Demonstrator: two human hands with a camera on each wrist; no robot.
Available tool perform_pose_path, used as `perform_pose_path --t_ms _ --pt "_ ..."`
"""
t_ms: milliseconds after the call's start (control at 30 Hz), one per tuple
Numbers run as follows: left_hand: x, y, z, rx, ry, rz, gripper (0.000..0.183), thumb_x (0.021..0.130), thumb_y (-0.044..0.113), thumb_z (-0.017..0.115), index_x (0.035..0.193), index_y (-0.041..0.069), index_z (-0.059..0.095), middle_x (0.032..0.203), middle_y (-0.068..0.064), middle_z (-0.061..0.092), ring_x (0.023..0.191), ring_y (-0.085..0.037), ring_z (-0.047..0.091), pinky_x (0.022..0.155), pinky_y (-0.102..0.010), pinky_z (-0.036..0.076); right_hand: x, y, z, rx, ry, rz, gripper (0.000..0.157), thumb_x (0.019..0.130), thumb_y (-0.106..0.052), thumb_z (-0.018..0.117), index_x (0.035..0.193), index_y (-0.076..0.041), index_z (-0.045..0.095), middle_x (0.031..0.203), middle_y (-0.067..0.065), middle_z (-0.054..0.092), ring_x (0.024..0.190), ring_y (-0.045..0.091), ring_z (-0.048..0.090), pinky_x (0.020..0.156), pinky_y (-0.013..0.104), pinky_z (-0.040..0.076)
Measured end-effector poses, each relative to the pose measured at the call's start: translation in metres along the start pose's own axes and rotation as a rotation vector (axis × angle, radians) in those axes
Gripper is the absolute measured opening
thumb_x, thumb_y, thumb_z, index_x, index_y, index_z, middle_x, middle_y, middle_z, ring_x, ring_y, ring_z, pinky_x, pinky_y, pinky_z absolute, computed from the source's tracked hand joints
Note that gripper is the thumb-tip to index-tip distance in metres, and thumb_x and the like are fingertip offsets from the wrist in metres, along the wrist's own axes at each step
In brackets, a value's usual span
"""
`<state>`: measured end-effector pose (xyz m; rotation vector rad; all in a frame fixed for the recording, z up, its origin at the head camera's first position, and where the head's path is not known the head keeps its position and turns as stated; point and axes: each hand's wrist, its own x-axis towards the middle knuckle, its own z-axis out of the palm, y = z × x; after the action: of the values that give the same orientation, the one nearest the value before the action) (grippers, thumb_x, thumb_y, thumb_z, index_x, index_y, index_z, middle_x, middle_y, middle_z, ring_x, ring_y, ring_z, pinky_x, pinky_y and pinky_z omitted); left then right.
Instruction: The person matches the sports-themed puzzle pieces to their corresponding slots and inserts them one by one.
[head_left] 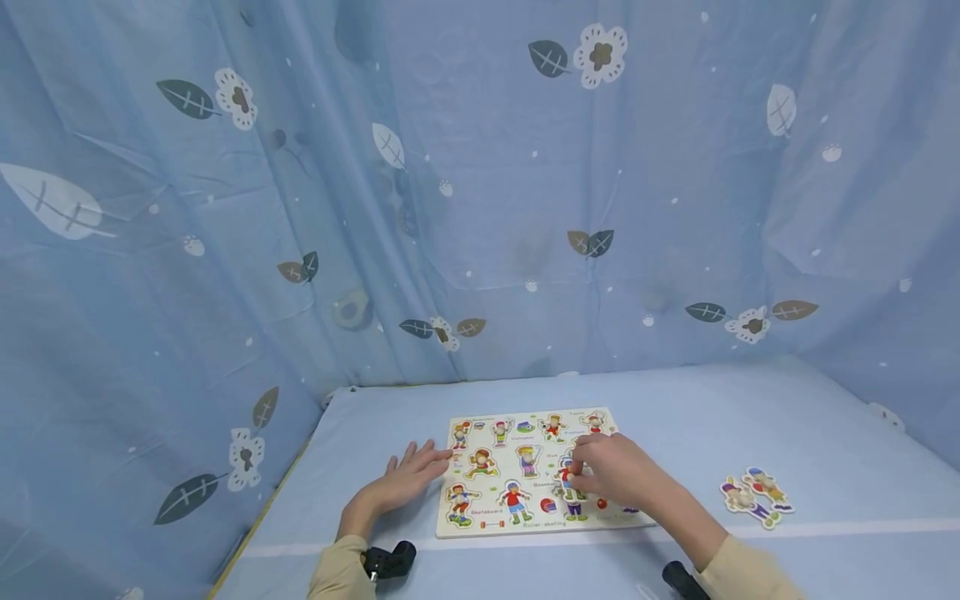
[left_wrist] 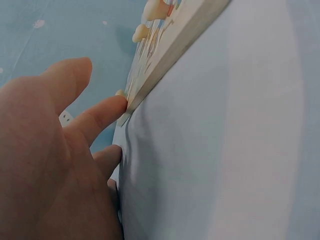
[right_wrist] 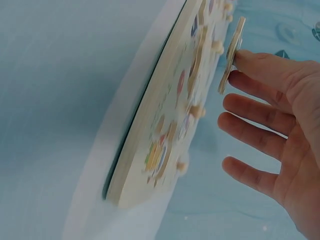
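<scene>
A wooden knob puzzle board (head_left: 480,532) with sports figures lies on the table. In the head view my left hand (head_left: 401,482) is at the board's left side. Its fingers are extended, and in the left wrist view the index fingertip (left_wrist: 120,104) touches the board's edge. Over the right half of the board, my right hand (head_left: 618,471) pinches a flat figure-shaped puzzle piece (head_left: 567,482) between thumb and index finger. The right wrist view has this piece (right_wrist: 231,55) edge-on, raised off the board, with the other fingers spread. Part of the board is hidden behind the right hand.
Two loose puzzle pieces, one with a purple cap (head_left: 741,497) and one with a blue cap (head_left: 767,487), lie together on the table at the right. Several pieces with knobs (right_wrist: 198,111) sit on the board. A patterned blue curtain (head_left: 487,208) hangs behind.
</scene>
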<state>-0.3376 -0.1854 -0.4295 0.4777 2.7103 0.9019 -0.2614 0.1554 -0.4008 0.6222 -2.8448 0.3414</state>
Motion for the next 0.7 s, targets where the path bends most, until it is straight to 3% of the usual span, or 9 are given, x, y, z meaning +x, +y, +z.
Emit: perform_pose_path --t_ms 133,333,533,700 --pt "-0.001 0.001 0.0 -0.009 0.004 -0.007 0.053 0.102 0.048 0.04 0.143 0.018 0.055 0.162 -0.018 0.023 0.151 -0.043 0.001 0.118 -0.064 -0.007 0.004 -0.009 0.002 0.026 0.007 -0.025 0.013 0.082 -0.025 0.079 0.074 -0.026 0.069 0.083 -0.015 0.061 0.066 0.001 0.049 0.065 0.029 0.047" --pt "-0.001 -0.001 0.001 -0.014 0.008 0.011 0.053 0.102 0.048 0.04 0.143 0.018 0.054 0.162 -0.018 0.022 0.151 -0.042 0.001 0.118 -0.064 -0.007 0.011 -0.024 0.006 0.027 -0.008 -0.014 0.014 0.082 -0.028 0.08 0.074 -0.027 0.069 0.086 -0.014 0.064 0.076 0.005 0.055 0.075 0.036 0.05" --pt "-0.001 0.0 0.001 -0.019 0.001 0.002 0.051 0.103 0.046 0.041 0.143 0.018 0.054 0.163 -0.018 0.022 0.151 -0.042 0.0 0.118 -0.064 -0.008 0.015 -0.029 0.009 0.035 -0.017 -0.035 0.013 0.082 -0.029 0.08 0.075 -0.026 0.07 0.085 -0.014 0.063 0.071 0.004 0.053 0.069 0.031 0.05" --pt "0.001 -0.001 0.002 -0.009 -0.002 0.005 0.05 0.103 0.046 0.04 0.143 0.019 0.055 0.163 -0.017 0.023 0.151 -0.042 0.001 0.119 -0.063 -0.006 0.018 -0.032 0.016 0.045 -0.029 -0.044 0.012 0.083 -0.028 0.079 0.074 -0.025 0.071 0.083 -0.015 0.063 0.075 0.006 0.058 0.081 0.041 0.052"
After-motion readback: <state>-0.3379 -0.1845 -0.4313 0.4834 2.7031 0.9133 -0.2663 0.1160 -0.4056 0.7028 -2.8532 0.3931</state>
